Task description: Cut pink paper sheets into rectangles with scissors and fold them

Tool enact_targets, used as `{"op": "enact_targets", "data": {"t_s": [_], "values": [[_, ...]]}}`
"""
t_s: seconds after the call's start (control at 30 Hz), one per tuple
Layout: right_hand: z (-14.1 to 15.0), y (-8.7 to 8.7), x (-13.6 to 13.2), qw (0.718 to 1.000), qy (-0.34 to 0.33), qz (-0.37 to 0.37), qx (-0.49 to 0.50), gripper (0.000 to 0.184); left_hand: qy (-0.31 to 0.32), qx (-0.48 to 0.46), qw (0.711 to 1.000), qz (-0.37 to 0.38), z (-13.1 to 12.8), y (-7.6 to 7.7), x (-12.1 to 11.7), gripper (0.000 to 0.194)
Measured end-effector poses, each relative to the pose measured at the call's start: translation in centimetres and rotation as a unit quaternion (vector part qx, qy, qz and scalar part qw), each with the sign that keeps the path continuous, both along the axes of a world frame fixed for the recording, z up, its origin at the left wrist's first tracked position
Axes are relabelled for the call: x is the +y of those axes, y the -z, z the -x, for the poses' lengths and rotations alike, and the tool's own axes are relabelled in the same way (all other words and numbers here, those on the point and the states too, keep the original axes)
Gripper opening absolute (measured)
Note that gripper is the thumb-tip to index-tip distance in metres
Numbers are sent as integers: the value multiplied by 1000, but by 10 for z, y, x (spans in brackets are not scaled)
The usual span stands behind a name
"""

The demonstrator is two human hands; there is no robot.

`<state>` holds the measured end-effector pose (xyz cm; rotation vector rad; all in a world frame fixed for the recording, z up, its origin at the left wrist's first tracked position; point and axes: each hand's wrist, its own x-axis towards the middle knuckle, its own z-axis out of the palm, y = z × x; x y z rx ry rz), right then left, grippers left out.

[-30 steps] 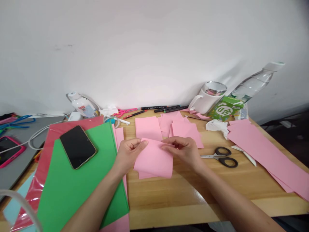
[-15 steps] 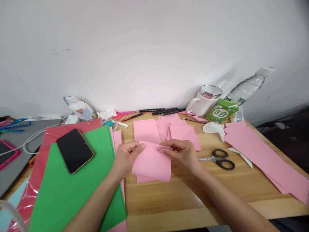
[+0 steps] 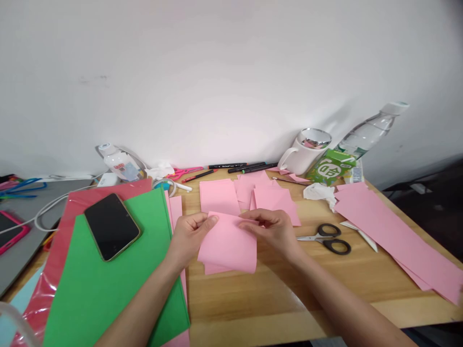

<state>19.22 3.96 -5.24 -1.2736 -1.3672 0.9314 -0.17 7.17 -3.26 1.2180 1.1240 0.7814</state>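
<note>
A pink paper square (image 3: 227, 243) is held just above the wooden table (image 3: 282, 289), in the middle of the view. My left hand (image 3: 190, 233) pinches its upper left corner between thumb and fingers. My right hand (image 3: 273, 230) pinches its upper right edge. More pink squares lie under it and several others (image 3: 253, 193) are spread behind it. Black-handled scissors (image 3: 327, 238) lie to the right of my right hand.
Green (image 3: 108, 274) and red sheets lie at left with a black phone (image 3: 111, 225) on top. Long pink strips (image 3: 394, 236) run along the right edge. At the back stand a white mug (image 3: 306, 152), a green carton (image 3: 331, 167), bottles, markers and pink scissors.
The view has shifted a little, so everything sits slightly lower and to the left in the picture. Both hands keep the same pinch on the pink square.
</note>
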Motion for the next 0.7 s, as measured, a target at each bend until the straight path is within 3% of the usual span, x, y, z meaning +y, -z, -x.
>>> {"op": "enact_targets", "data": {"t_s": [0.7], "values": [[-1,-3,1,1000,7,-22,-15,16,-15,26,999,-34,1,5,0,33]]}}
